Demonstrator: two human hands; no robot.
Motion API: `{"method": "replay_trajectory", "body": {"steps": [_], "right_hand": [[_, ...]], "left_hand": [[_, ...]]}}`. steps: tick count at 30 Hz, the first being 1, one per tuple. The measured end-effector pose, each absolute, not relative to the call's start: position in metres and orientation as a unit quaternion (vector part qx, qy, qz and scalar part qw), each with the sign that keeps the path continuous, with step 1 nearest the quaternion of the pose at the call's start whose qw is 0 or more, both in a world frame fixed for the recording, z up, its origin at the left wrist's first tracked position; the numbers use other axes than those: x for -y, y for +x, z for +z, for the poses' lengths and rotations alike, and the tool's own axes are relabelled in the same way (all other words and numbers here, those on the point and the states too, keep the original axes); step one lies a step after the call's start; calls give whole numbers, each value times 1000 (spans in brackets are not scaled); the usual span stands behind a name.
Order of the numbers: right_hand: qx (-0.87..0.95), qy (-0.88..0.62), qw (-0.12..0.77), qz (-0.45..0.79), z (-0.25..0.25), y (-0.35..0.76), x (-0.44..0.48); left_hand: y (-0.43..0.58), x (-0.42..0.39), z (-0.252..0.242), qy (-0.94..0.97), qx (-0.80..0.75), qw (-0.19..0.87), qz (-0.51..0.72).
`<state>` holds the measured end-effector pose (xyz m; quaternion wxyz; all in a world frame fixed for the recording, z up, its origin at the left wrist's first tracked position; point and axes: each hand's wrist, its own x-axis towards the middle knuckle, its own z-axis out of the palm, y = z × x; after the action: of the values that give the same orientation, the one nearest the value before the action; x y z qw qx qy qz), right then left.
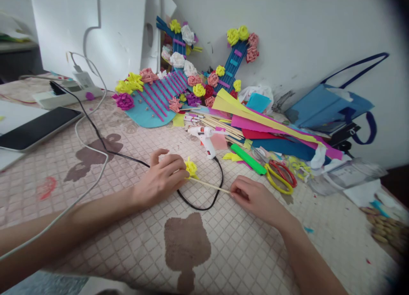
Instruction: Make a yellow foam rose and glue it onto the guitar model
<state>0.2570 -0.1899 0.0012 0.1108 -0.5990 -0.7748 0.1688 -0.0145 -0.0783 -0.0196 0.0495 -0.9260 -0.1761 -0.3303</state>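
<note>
My left hand (161,177) pinches a small yellow paper flower (191,167) that sits at one end of a thin wooden stick (209,185). My right hand (255,197) is closed on the stick's other end, fingers curled. The stick lies low over the quilted table cover (134,244), crossing a black cable (204,203). A white glue gun (204,137) lies just beyond the flower, joined to that cable.
Coloured paper sheets (265,124), a green marker (248,158) and yellow-red scissors (281,175) lie to the right. Blue boards with paper flowers (159,96) lean on the wall. A phone (35,126), power strip (64,96) and white cable (79,192) are left. A blue bag (332,105) stands far right.
</note>
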Motion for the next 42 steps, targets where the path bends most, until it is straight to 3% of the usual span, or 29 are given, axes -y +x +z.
{"method": "replay_trajectory", "body": {"steps": [28, 37, 42], "right_hand": [[767, -614, 97, 158, 10, 265, 196], [654, -748, 107, 45, -2, 304, 198], [643, -742, 188, 12, -2, 288, 187]], "left_hand": [[-15, 80, -18, -929, 209, 49, -300], [-17, 79, -20, -924, 227, 10, -307], [-18, 80, -19, -922, 228, 14, -313]]}}
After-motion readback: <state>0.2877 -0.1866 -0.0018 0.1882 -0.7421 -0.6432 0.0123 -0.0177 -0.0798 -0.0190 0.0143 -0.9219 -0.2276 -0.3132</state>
